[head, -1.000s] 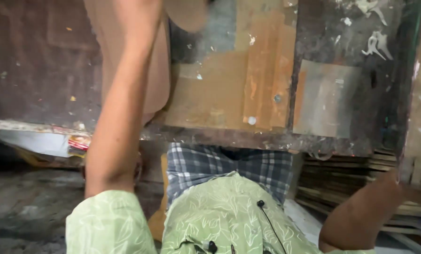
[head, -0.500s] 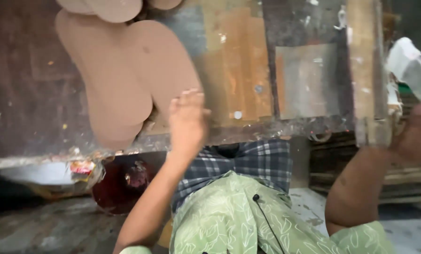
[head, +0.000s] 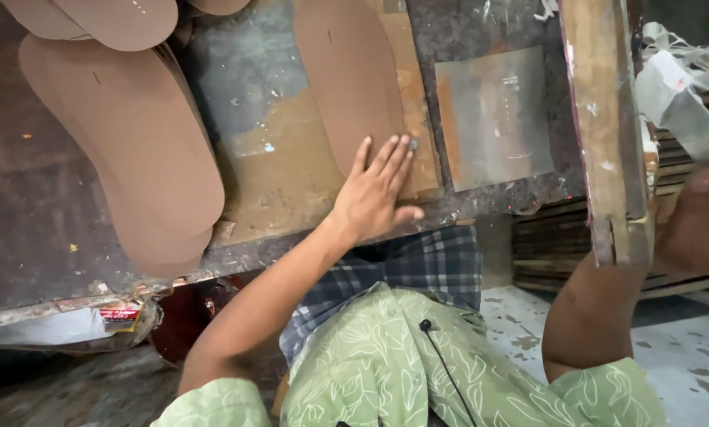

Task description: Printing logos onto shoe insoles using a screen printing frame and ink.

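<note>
Brown sole cutout [head: 353, 79] flat under left hand [head: 374, 198] fingertips, on worktable [head: 275, 182]

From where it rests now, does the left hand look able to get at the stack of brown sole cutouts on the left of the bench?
Probably yes. The left hand lies flat on a single sole cutout, holding nothing, and the worn bench top between it and the stack of sole cutouts looks bare, so nothing seems to block a sideways reach.

Head camera looks steeply down, close over workbench [head: 275, 182].
</note>
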